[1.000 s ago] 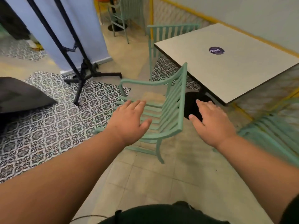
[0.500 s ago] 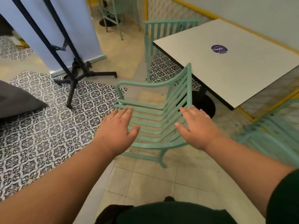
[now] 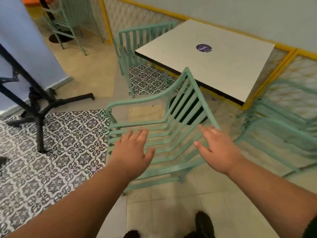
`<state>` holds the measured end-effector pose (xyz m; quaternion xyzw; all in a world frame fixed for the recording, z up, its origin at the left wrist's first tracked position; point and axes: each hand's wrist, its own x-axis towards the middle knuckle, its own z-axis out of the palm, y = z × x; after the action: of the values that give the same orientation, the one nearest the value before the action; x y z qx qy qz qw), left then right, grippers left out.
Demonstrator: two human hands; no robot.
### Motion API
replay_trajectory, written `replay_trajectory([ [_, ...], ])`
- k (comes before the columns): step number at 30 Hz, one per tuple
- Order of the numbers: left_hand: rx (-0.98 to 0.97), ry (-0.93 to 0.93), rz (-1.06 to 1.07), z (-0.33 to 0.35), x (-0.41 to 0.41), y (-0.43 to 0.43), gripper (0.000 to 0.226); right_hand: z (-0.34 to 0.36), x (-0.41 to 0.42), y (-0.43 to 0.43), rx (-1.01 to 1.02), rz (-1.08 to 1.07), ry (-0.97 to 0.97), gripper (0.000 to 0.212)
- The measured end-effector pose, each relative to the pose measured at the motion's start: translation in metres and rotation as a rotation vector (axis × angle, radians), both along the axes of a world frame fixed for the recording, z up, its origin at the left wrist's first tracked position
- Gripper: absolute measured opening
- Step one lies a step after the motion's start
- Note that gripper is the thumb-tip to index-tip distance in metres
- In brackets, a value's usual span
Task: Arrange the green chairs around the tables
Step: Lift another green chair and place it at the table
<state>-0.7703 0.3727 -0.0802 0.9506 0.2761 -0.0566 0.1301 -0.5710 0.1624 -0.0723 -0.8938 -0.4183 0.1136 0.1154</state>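
Head view, looking down: a person's two bare forearms reach into the frame from the bottom corners toward a green chair (image 3: 154,127) at center. The left hand (image 3: 133,150) is spread flat, fingers loosely apart, over the slatted seat, its grip wide open and closed on nothing; whether the palm touches the slats cannot be told. The right hand (image 3: 217,149) is likewise open, fingers extended near the lower end of the chair's slatted back, with no clear hold on the frame. That chair stands on pale floor tiles just beside the near corner of a white square table (image 3: 223,69) in the upper right of the frame, its back toward the table and its curved armrest arcing to the left. A round dark sticker (image 3: 203,48) sits on the table top. A second green chair (image 3: 137,42) stands at the table's far left edge, above center. More green chairs (image 3: 281,127), blurred, fill the right edge of the frame beside a yellow-framed lattice partition (image 3: 283,66). Another green chair (image 3: 66,19) appears at upper left. A black folding stand (image 3: 36,100) rests at left on patterned black-and-white floor tiles (image 3: 60,152), in front of a pale blue banner (image 3: 25,40). A dark shoe (image 3: 204,224) shows at the bottom edge.
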Motion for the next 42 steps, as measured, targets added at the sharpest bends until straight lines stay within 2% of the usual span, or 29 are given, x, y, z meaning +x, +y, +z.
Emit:
replay_trajectory([
  [6,-0.039,0.091,-0.054,-0.049,-0.027,0.025,0.079,-0.016,-0.012,0.003,0.016,-0.214,0.082,0.073],
  [16,-0.087,0.095,-0.035,-0.103,0.020,0.016,0.079,-0.023,0.047,0.012,-0.012,-0.202,-0.011,0.067],
  [22,-0.082,0.138,-0.061,-0.139,0.039,0.009,0.075,-0.050,0.067,0.010,-0.039,-0.201,0.033,0.066],
  [28,-0.076,0.259,-0.140,-0.198,0.035,0.007,0.073,-0.082,0.073,0.013,0.014,-0.323,0.014,0.057],
  [33,-0.046,0.292,-0.249,-0.245,0.060,0.000,0.078,-0.102,0.088,0.018,0.030,-0.398,-0.037,0.058],
  [36,-0.085,0.338,-0.253,-0.269,0.064,-0.015,0.071,-0.105,0.091,0.017,0.057,-0.428,-0.067,0.061],
  [39,-0.130,0.282,-0.171,-0.283,0.060,-0.025,0.070,-0.107,0.090,0.016,0.044,-0.441,-0.101,0.064],
  [42,-0.089,0.216,-0.132,-0.290,0.058,-0.024,0.064,-0.109,0.090,0.020,0.035,-0.439,-0.137,0.066],
])
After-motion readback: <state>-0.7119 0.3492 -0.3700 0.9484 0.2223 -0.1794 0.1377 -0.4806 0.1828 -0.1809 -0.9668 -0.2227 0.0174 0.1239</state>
